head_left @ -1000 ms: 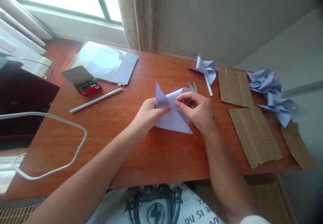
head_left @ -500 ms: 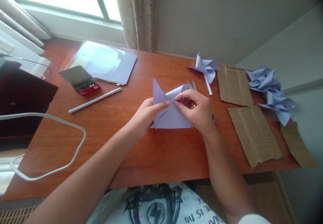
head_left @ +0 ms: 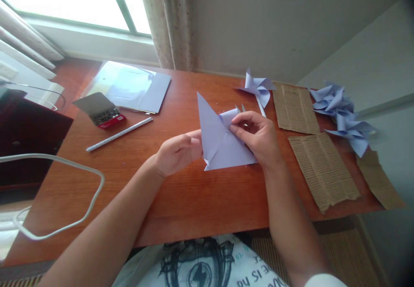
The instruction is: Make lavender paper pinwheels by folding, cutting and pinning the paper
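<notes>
Your left hand (head_left: 177, 152) pinches the near-left edge of the lilac paper sheet (head_left: 223, 147), thumb on top, and your right hand (head_left: 258, 138) grips a curled corner of it, pressing that flap toward the middle. The sheet sits just above the tabletop (head_left: 181, 192), at its centre, one cut point standing up and tilted away from you. By my judgement you are in the folding step of a pinwheel: one corner is drawn in, the others are not. The next move calls for holding that centre firmly while you bring in another point, so nothing springs back.

Around you, in the same head view: scissors (head_left: 241, 108) lie just behind the sheet, mostly hidden by it. A finished pinwheel (head_left: 257, 86) lies beyond them, with more pinwheels (head_left: 339, 114) far right near corrugated cardboard strips (head_left: 320, 166). To the left are a white stick (head_left: 119, 134), an open box of pins (head_left: 101, 112) and a clear folder (head_left: 129, 86). Nothing blocks your hands.
</notes>
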`<action>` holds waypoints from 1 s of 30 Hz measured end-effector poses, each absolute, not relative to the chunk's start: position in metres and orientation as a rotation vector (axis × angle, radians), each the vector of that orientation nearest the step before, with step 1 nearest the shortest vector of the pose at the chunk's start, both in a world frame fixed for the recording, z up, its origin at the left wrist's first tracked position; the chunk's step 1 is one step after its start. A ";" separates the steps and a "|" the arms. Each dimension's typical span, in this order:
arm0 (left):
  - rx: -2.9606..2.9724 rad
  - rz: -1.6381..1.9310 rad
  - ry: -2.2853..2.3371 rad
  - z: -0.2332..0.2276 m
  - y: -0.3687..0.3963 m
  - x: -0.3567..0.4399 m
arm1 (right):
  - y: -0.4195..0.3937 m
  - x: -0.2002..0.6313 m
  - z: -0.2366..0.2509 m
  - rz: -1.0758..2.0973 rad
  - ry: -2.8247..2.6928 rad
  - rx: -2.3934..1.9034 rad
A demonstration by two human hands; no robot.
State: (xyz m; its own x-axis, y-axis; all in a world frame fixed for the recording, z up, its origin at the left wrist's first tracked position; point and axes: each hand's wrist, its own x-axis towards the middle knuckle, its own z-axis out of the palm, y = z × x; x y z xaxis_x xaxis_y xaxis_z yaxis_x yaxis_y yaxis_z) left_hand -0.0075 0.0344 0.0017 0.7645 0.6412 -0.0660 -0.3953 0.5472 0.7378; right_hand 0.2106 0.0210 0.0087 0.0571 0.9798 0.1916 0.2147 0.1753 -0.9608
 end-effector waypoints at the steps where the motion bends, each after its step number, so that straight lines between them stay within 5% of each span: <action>1: 0.773 0.625 0.363 0.002 0.034 -0.008 | 0.021 0.211 0.009 0.911 -1.381 -1.251; 30: 0.879 0.768 0.581 -0.015 0.035 0.001 | 0.017 0.200 0.014 0.620 -1.694 -1.292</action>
State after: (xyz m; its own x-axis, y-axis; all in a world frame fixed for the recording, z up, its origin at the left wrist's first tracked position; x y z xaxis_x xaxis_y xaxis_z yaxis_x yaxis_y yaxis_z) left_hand 0.0012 0.0349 -0.0154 0.5986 0.7892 -0.1375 -0.3469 0.4101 0.8435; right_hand 0.2003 0.0165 0.0137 -0.0599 0.9359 0.3473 0.4902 0.3306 -0.8065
